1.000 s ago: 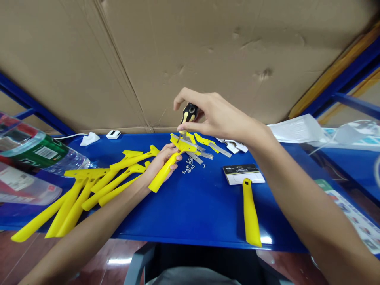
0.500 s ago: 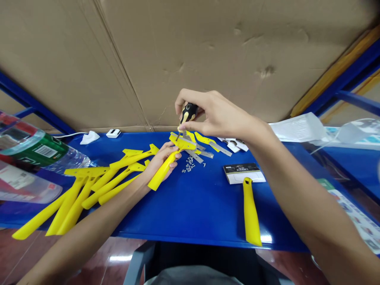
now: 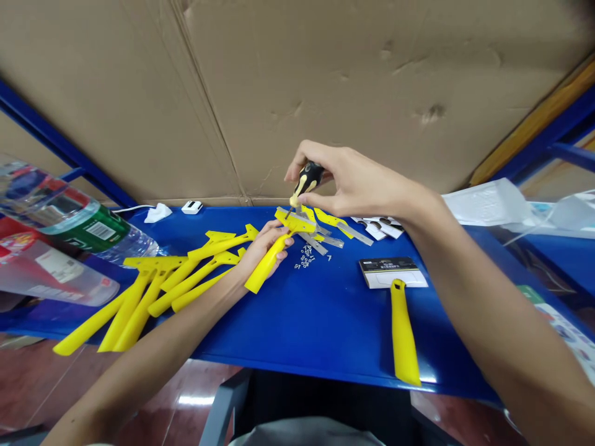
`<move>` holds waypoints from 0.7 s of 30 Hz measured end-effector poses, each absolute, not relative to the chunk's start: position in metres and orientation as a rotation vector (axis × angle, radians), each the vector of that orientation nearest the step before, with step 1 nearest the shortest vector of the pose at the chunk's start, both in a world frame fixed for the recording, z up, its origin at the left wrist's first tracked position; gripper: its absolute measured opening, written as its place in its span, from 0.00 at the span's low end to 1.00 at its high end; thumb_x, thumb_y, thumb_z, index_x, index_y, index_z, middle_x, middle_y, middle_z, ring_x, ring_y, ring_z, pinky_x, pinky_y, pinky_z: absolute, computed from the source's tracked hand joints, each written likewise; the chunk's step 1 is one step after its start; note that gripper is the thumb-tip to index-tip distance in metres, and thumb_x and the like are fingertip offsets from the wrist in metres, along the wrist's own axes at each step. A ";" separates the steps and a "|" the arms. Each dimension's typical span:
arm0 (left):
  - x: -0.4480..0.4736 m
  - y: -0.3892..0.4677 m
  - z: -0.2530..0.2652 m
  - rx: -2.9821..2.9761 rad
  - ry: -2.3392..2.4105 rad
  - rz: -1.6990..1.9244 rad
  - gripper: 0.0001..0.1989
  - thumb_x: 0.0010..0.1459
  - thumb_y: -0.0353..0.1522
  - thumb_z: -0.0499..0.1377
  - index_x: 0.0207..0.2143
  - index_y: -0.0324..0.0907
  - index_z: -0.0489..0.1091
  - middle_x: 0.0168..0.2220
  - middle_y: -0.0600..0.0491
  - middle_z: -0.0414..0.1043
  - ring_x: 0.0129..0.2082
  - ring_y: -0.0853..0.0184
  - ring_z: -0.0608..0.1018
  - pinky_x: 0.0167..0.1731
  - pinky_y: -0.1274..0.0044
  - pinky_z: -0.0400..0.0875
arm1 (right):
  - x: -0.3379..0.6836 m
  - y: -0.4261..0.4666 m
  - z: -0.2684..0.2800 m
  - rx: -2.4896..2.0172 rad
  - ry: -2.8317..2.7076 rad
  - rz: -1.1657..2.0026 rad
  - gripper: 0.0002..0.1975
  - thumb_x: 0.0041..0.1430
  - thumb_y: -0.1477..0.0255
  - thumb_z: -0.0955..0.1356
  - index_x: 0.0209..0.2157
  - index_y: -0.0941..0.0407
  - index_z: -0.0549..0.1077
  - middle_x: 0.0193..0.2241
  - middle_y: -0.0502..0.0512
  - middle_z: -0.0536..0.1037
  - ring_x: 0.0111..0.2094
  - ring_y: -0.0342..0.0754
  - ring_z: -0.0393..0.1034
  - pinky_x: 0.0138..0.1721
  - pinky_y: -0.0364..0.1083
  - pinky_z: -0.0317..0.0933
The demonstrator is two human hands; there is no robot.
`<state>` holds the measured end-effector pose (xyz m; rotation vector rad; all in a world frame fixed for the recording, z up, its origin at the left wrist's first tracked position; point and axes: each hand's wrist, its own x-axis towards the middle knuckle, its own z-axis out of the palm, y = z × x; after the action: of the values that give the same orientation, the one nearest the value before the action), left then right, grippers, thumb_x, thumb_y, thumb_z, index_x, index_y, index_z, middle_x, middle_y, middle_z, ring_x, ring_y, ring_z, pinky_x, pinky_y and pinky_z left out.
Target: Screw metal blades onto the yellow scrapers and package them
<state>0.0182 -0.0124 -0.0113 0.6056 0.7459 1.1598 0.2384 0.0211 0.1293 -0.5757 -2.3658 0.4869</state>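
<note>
My left hand (image 3: 266, 249) is closed around a yellow scraper (image 3: 264, 263), its handle slanting down toward me and its wide head up. In my right hand (image 3: 341, 179) is a screwdriver with a black and cream handle (image 3: 307, 179), held upright by the fingers. Its tip meets the scraper's head near the left end; the exact contact point is too small to make out. Behind the head lie metal blades (image 3: 332, 240) and yellow clamp strips (image 3: 332, 218). Small screws and nuts (image 3: 305, 257) are scattered just right of my left hand.
Several yellow scraper handles (image 3: 139, 303) are heaped at the left, beside a water bottle (image 3: 93, 226) and a clear plastic cup (image 3: 60, 266). On the right lies a scraper with a covered blade (image 3: 403, 334). White card sleeves (image 3: 379, 228) lie at the back, before a cardboard wall (image 3: 325, 93).
The view has shifted, so everything sits a little further right in the picture. Both hands keep their hold, and the screwdriver stays on the scraper head.
</note>
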 end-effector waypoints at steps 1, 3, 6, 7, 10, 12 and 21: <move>0.018 -0.013 -0.011 0.599 0.743 1.169 0.20 0.56 0.24 0.70 0.46 0.45 0.66 0.44 0.52 0.73 0.27 0.76 0.76 0.15 0.89 0.62 | 0.238 0.020 0.130 -0.564 -2.371 0.498 0.11 0.61 0.72 0.74 0.45 0.51 0.74 0.41 0.53 0.82 0.38 0.52 0.75 0.41 0.52 0.70; 0.019 -0.013 -0.009 0.590 0.743 1.183 0.20 0.56 0.24 0.70 0.45 0.45 0.66 0.43 0.53 0.73 0.27 0.76 0.76 0.15 0.89 0.61 | 0.236 0.019 0.129 -0.550 -2.376 0.498 0.11 0.62 0.72 0.73 0.46 0.51 0.73 0.42 0.52 0.82 0.39 0.52 0.76 0.42 0.52 0.71; 0.021 -0.014 -0.007 0.590 0.752 1.180 0.20 0.56 0.24 0.69 0.45 0.45 0.65 0.42 0.53 0.72 0.26 0.76 0.76 0.14 0.89 0.60 | 0.234 0.019 0.127 -0.544 -2.360 0.454 0.12 0.62 0.71 0.74 0.47 0.50 0.73 0.40 0.51 0.82 0.39 0.52 0.75 0.43 0.53 0.71; 0.021 -0.015 -0.007 0.590 0.759 1.175 0.20 0.56 0.24 0.69 0.45 0.45 0.64 0.42 0.53 0.72 0.26 0.76 0.76 0.14 0.89 0.60 | 0.233 0.020 0.126 -0.546 -2.359 0.431 0.12 0.62 0.70 0.74 0.46 0.50 0.73 0.39 0.51 0.82 0.38 0.52 0.75 0.43 0.53 0.71; 0.024 -0.016 -0.007 0.588 0.784 1.171 0.21 0.55 0.24 0.70 0.44 0.46 0.63 0.40 0.53 0.72 0.26 0.75 0.76 0.14 0.88 0.59 | 0.233 0.022 0.124 -0.564 -2.364 0.363 0.12 0.62 0.67 0.75 0.45 0.50 0.73 0.38 0.50 0.81 0.37 0.51 0.73 0.42 0.52 0.70; 0.025 -0.017 -0.008 0.608 0.797 1.177 0.22 0.54 0.24 0.70 0.44 0.46 0.63 0.40 0.54 0.72 0.26 0.75 0.76 0.14 0.88 0.59 | 0.234 0.025 0.122 -0.591 -2.350 0.324 0.14 0.61 0.64 0.76 0.44 0.50 0.72 0.36 0.49 0.80 0.36 0.50 0.72 0.41 0.52 0.69; 0.022 -0.016 -0.006 0.601 0.742 1.186 0.18 0.56 0.24 0.69 0.44 0.44 0.66 0.41 0.52 0.74 0.26 0.75 0.76 0.14 0.88 0.61 | 0.234 0.022 0.125 -0.556 -2.332 0.369 0.15 0.64 0.63 0.74 0.47 0.50 0.70 0.42 0.54 0.80 0.40 0.52 0.73 0.42 0.53 0.72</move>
<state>0.0215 -0.0157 -0.0063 0.6012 0.7420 1.1857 0.2341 0.0225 0.1250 -0.5557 -2.3323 0.3691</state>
